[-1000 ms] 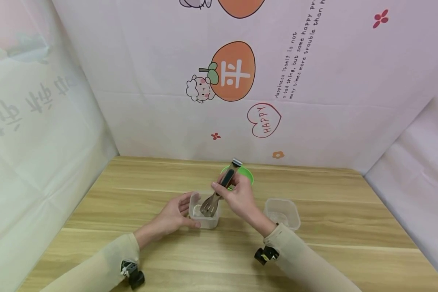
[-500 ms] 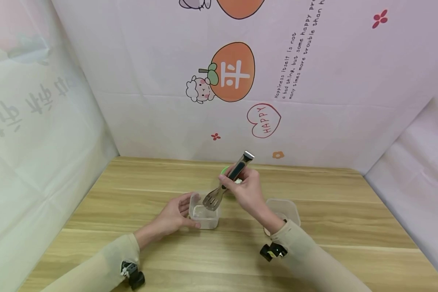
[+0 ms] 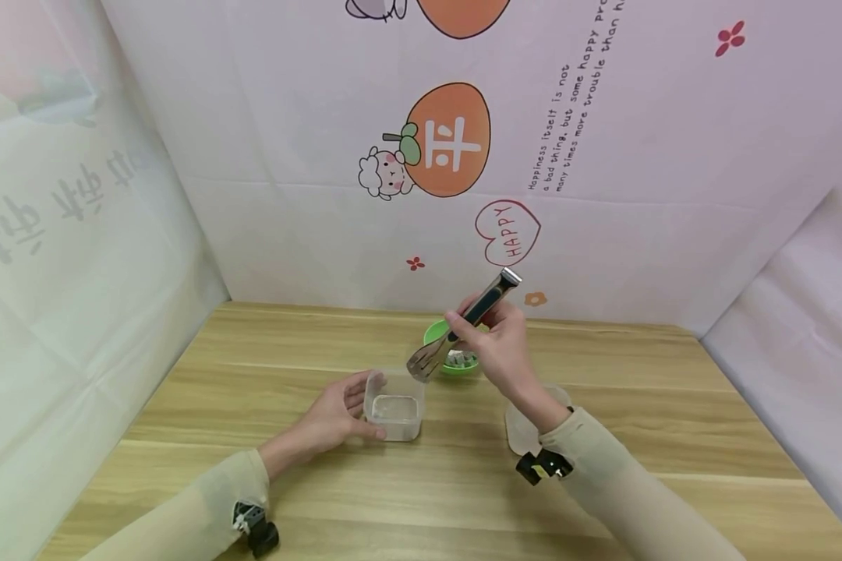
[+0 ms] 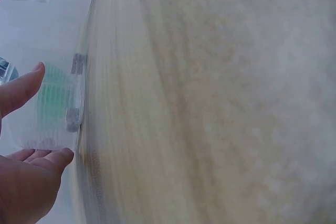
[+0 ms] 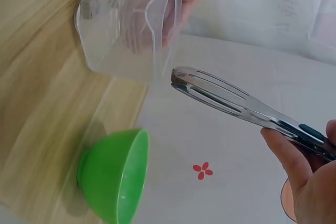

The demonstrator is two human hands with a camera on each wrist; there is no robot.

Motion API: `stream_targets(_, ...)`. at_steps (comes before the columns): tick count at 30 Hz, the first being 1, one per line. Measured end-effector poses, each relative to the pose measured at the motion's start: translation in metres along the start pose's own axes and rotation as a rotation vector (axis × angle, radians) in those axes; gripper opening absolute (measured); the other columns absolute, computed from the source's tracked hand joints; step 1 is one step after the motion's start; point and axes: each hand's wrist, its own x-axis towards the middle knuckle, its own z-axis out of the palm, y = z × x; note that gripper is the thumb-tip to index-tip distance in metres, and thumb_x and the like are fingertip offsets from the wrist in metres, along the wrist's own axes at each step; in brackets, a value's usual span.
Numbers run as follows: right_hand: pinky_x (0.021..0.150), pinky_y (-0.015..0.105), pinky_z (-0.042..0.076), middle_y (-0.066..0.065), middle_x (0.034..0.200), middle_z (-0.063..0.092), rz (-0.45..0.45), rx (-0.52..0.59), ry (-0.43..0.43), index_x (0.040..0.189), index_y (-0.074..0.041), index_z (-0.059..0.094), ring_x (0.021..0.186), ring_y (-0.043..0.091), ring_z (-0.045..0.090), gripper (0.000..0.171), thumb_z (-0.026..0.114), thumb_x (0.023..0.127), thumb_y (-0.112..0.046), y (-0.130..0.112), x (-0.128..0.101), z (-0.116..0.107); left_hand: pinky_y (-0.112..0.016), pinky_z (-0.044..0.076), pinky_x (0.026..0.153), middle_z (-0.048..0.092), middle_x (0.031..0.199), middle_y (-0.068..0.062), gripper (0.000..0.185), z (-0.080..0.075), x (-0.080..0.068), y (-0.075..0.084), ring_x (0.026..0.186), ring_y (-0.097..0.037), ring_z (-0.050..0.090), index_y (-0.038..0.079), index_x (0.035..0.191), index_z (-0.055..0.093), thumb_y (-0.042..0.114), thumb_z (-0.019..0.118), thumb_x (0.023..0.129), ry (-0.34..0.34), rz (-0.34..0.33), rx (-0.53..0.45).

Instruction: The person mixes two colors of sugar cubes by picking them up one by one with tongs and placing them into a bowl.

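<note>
Clear square plastic container [image 3: 394, 407] sat on the light wooden table [image 3: 673, 452], approx. centre. Left hand [image 3: 333, 417] lay vs. its left wall. Small green round bowl [image 3: 456, 347] stood behind it, slightly right. Metal slotted tongs [image 3: 456, 327] were above the bowl, in right hand [image 3: 505, 354]. 2nd clear plastic container [image 3: 526, 425] lay right of the 1st, partly behind the right forearm.

Backdrop cloth [image 3: 267, 117]: red heart outline [image 3: 507, 232] at 12 o'clock reading "HAPPY"; orange fruit [image 3: 451, 140] bearing "平"; slanted lines at 1 o'clock beginning "Happiness itself is not a bad thing".
</note>
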Motion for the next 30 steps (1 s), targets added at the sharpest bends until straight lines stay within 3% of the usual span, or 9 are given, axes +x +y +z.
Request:
stream_targets(5,0.061,0.042,0.067,0.015,0.08,0.066,-0.013,0.004,0.041,0.092,0.008,0.064,0.072,0.023,0.071,0.012,0.075,0.095,0.004,0.001,0.007,-0.007,-0.043,0.039,0.12,0.043,0.16,-0.025,0.103,-0.001,0.0,0.001,0.147,-0.044,0.04,-0.006,0.159,0.035,-0.004,0.093,0.073,0.004,0.009,0.002)
stream_targets(16,0.054,0.037,0.065,0.014,0.077,0.066,-0.017,-0.099,0.152,0.088,0.007,0.065,0.067,0.016,0.064,0.015,0.077,0.094,0.0,0.017,0.02,-0.019,-0.043,0.038,0.12,0.041,0.161,-0.025,0.103,-0.001,0.0,0.002,0.148,-0.045,0.039,-0.006,0.16,0.033,-0.003,0.092,0.075,0.004,-0.006,0.016)
stream_targets(22,0.048,0.02,0.055,0.011,0.075,0.066,-0.047,-0.179,0.205,0.087,0.003,0.068,0.063,0.014,0.059,0.015,0.079,0.094,-0.004,0.026,0.025,-0.023,-0.043,0.038,0.12,0.041,0.161,-0.026,0.103,0.0,0.0,0.002,0.148,-0.045,0.039,-0.006,0.16,0.034,-0.003,0.092,0.075,0.004,-0.004,0.013)
stream_targets(30,0.052,0.025,0.062,0.016,0.082,0.067,0.052,-0.198,0.209,0.093,0.007,0.066,0.068,0.02,0.062,0.016,0.078,0.095,-0.003,0.034,0.028,-0.017,-0.043,0.039,0.12,0.041,0.161,-0.026,0.104,0.001,0.0,0.001,0.147,-0.045,0.04,-0.007,0.159,0.034,-0.004,0.092,0.074,0.008,-0.005,0.005)
